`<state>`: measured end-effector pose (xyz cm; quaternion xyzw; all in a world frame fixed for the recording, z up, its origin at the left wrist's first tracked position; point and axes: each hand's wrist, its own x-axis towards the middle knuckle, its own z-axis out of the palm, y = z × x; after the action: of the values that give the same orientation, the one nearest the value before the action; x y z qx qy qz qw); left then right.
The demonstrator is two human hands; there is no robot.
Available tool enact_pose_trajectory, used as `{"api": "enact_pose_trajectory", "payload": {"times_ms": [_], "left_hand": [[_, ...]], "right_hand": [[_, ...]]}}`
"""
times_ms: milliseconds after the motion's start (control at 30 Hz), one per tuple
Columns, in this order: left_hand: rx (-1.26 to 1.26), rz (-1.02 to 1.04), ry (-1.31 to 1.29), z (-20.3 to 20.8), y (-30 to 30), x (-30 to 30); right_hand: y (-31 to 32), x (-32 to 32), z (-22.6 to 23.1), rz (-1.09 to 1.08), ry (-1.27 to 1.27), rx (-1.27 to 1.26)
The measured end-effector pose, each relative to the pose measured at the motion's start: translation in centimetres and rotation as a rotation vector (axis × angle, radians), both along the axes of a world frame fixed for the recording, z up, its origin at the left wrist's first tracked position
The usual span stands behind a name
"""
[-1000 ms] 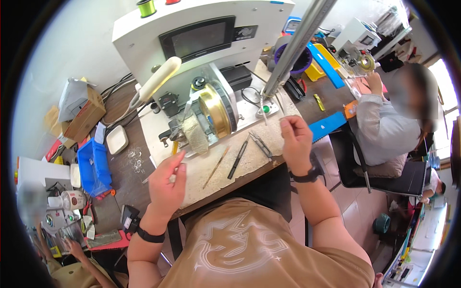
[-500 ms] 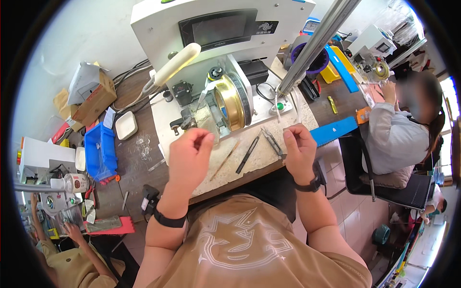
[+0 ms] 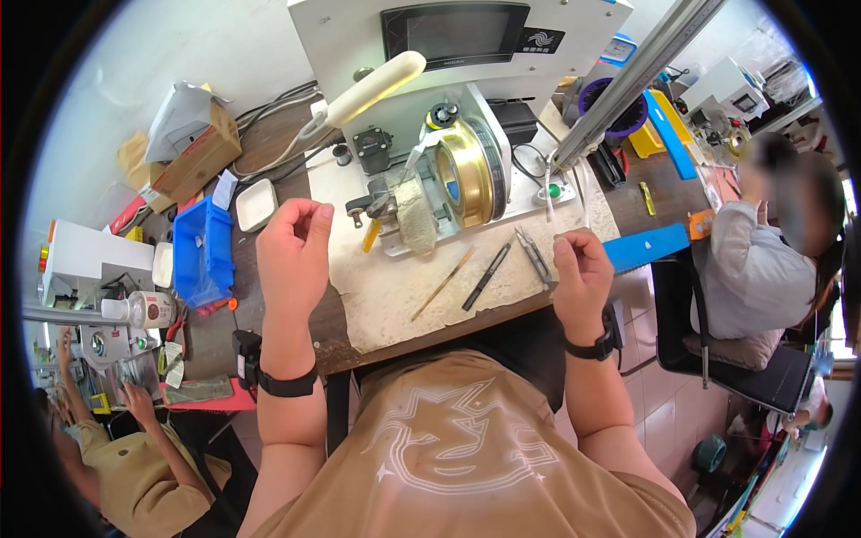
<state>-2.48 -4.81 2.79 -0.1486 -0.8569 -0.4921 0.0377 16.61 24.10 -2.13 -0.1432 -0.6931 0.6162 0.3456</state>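
Observation:
My left hand (image 3: 294, 260) is raised left of the machine, thumb and fingers pinched together. My right hand (image 3: 583, 273) is held up over the table's front edge, its thumb pressed to the curled fingers. Whatever either pinch holds is too fine to see. Between the hands stands a white winding machine with a gold ring-shaped wheel (image 3: 463, 175) and a pale fuzzy roller (image 3: 415, 218). On the worn pale board (image 3: 395, 309) lie a thin brown stick (image 3: 443, 284), a dark pen-like tool (image 3: 487, 277) and a pair of tweezers (image 3: 533, 255), the last close to my right hand.
A white lamp (image 3: 377, 87) hangs before the machine's screen (image 3: 455, 36). Left are a white dish (image 3: 256, 205), blue bin (image 3: 203, 253) and cardboard box (image 3: 193, 160). A metal post (image 3: 628, 90) and blue strip (image 3: 647, 247) stand right. Co-workers sit on both sides.
My left hand has moved left, away from the roller, widening the gap between my hands. The view has shifted, so the machine and tools sit further right in the picture.

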Motion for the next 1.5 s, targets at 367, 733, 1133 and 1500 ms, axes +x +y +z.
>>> {"api": "enact_pose_trajectory", "payload": {"times_ms": [367, 733, 1133, 1500], "left_hand": [[-0.030, -0.064, -0.197, -1.9, 0.2, -0.8], [0.101, -0.023, -0.119, -4.0, 1.2, -2.1], [0.139, -0.226, -0.451, -0.9, 2.9, -3.7], [0.204, -0.378, -0.049, 0.0, 2.8, -2.0]], "right_hand": [[-0.7, -0.2, 0.0, 0.007, -0.009, -0.014], [-5.2, -2.4, 1.5, 0.133, 0.058, -0.081], [-10.1, -4.5, 1.9, 0.304, -0.016, 0.124], [-13.1, -8.3, 1.7, 0.370, -0.118, -0.397]]}}
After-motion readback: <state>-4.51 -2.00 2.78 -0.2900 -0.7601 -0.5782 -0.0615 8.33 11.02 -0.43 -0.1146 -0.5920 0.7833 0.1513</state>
